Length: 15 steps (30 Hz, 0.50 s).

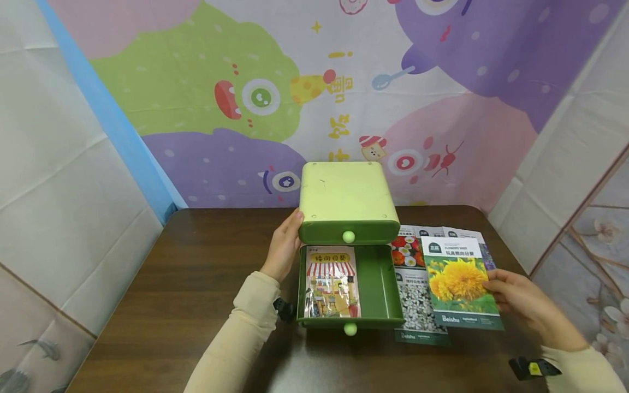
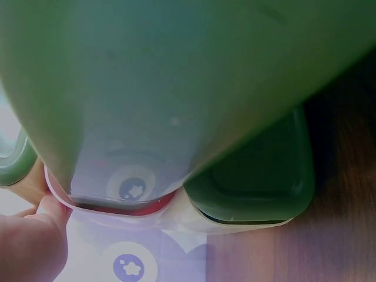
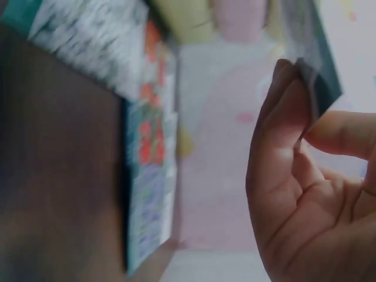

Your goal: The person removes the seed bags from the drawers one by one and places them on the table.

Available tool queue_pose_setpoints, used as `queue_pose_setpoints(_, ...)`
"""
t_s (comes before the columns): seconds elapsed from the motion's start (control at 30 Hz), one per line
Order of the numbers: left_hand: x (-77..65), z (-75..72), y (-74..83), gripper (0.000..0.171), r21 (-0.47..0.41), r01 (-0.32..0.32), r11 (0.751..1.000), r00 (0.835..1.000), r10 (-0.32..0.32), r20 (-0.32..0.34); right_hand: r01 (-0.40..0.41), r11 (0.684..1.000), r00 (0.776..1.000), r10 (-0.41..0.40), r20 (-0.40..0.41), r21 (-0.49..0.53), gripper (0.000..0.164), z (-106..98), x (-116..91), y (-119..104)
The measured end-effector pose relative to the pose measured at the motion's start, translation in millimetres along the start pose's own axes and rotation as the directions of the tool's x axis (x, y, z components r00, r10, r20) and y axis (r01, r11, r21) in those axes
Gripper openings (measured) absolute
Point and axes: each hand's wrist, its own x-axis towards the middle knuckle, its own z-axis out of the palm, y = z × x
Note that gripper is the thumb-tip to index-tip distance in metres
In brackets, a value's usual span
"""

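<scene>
A small two-drawer organizer [image 1: 349,194] stands on the table, its lower drawer [image 1: 379,281] pulled out and its upper drawer [image 1: 314,233] closed. Inside the lower drawer, at the left, lies a packet with a striped awning picture [image 1: 333,284]. My left hand [image 1: 282,248] rests against the organizer's left side, its fingers along the front corner. In the left wrist view part of that hand shows at the lower left. With thumb and fingers, my right hand [image 1: 523,300] pinches the right edge of a seed packet [image 1: 462,284] picturing a yellow sunflower, raised above other packets.
Right of the organizer lie several seed packets, among them a white-flower packet [image 1: 420,305] and a red-flower packet [image 1: 408,248]. They partly overlap. The brown table [image 1: 196,295] extends to the left, and a cartoon-printed cloth [image 1: 206,82] hangs behind.
</scene>
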Motion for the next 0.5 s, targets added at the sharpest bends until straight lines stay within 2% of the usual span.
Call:
queue_pose_setpoints(0.07,0.1,-0.3,-0.3,0.065,0.003,0.001,1.0,1.0,-0.001,0.002,-0.03,0.999,1.0,0.03,-0.003,-0.025,0.013,-1,4,9)
queue_pose_setpoints(0.23,-0.1,-0.1,-0.2,0.067,0.016,-0.001,1.0,1.0,0.001,0.005,-0.085,0.991,0.996,0.084,-0.014,-0.104,0.025,-1,15,30)
queue_pose_setpoints(0.4,0.1,0.6,0.7,0.068,0.011,-0.002,1.0,1.0,0.002,0.004,-0.104,0.977,0.994,0.099,-0.034,-0.188,0.028,0,23,45)
queue_pose_setpoints(0.5,0.4,0.8,0.7,0.068,0.007,-0.005,1.0,1.0,0.005,0.0,-0.101,0.975,0.995,0.096,-0.036,-0.198,0.028,1,27,52)
